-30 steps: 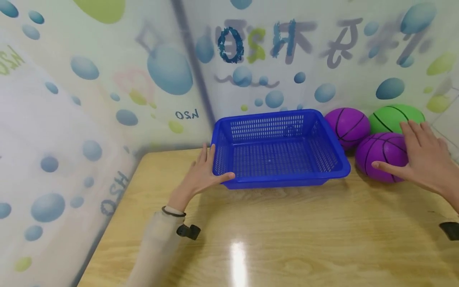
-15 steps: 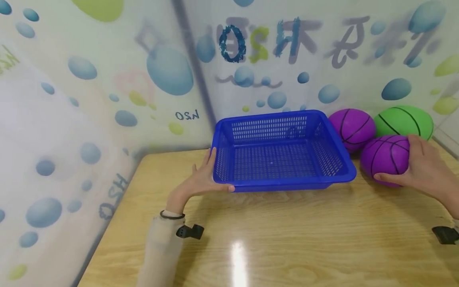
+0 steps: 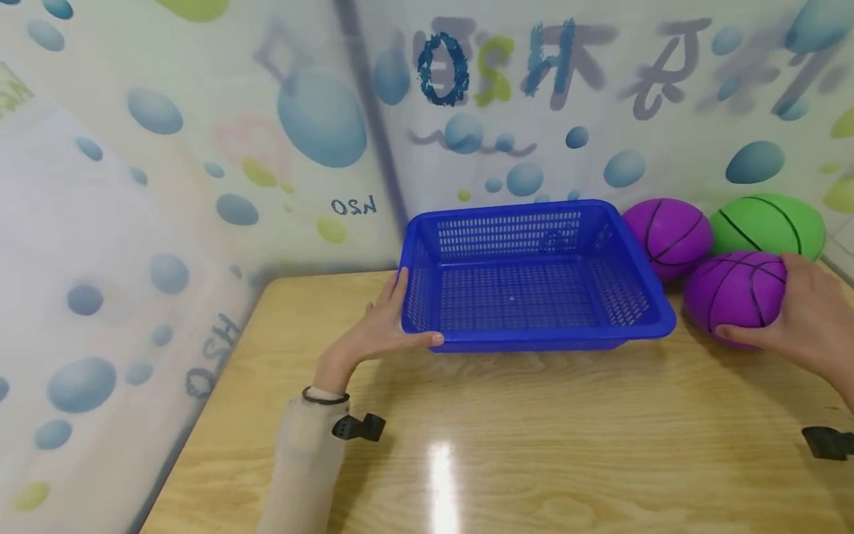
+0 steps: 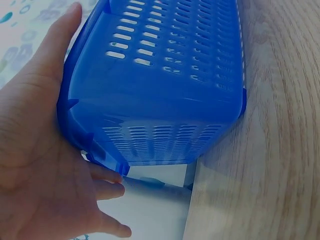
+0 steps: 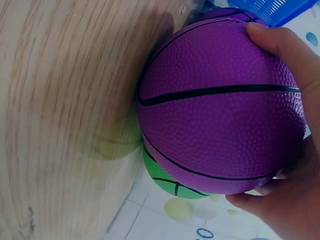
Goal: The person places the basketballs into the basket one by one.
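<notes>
A blue plastic basket (image 3: 520, 343) with slotted sides stands on the table. My left hand (image 3: 373, 330) touches its near left corner, thumb along the front rim and fingers along the left side. In the left wrist view the left palm (image 4: 42, 150) faces the basket wall with the fingers spread and fairly straight. My right hand (image 3: 810, 319) grips the front purple ball (image 3: 737, 293), a small basketball with black lines. The right wrist view has thumb and fingers on opposite sides of this ball, some fingers hidden behind it. It appears to rest on the table.
A second purple ball (image 3: 669, 237) sits against the basket's right side, and a green ball (image 3: 770, 225) lies beside it near the wall. A bubble-patterned sheet (image 3: 267, 119) covers the back and left. The wooden table (image 3: 534, 445) extends in front.
My right hand has come down from above the front purple ball and closed round its side. The left hand has stayed at the basket corner. The view has shifted slightly.
</notes>
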`<state>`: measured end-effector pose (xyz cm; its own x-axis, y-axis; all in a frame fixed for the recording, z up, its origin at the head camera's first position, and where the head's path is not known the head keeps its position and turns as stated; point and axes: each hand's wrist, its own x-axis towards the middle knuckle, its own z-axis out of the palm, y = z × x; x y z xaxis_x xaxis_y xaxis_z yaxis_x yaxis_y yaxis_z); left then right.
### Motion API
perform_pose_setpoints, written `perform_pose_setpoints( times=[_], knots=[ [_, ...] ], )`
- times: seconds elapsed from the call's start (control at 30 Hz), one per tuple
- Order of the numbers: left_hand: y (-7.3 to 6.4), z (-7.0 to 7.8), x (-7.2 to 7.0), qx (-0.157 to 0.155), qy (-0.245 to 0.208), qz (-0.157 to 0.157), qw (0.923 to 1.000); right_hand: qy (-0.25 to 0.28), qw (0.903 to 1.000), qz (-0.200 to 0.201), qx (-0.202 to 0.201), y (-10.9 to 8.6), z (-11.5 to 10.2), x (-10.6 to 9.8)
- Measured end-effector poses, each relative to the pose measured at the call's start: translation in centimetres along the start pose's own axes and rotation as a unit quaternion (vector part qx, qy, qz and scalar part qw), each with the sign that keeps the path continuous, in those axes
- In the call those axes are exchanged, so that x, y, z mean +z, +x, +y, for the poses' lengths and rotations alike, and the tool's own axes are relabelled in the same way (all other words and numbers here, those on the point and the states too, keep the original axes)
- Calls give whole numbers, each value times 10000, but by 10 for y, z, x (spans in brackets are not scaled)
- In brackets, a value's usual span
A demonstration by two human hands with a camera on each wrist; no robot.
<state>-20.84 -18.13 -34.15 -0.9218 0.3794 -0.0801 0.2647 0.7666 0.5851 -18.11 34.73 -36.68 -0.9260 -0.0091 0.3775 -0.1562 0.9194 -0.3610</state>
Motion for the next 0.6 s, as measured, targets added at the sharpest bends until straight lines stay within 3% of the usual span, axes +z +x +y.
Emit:
perform_pose_setpoints(
  times=[0.2,0.3,0.47,0.6],
  knots=[
    [3,4,-2,-135,-133,47,9998,26,9995,281,-170,6,7,-3],
    [2,5,-1,-222,-195,65,9995,157,9992,357,-72,2,8,-4],
    [-3,3,2,-104,-342,61,9993,412,9975,534,224,-7,9,-2],
    [-5,0,3,42,-483,80,9988,768,9923,935,277,-5,33,7]
  ],
)
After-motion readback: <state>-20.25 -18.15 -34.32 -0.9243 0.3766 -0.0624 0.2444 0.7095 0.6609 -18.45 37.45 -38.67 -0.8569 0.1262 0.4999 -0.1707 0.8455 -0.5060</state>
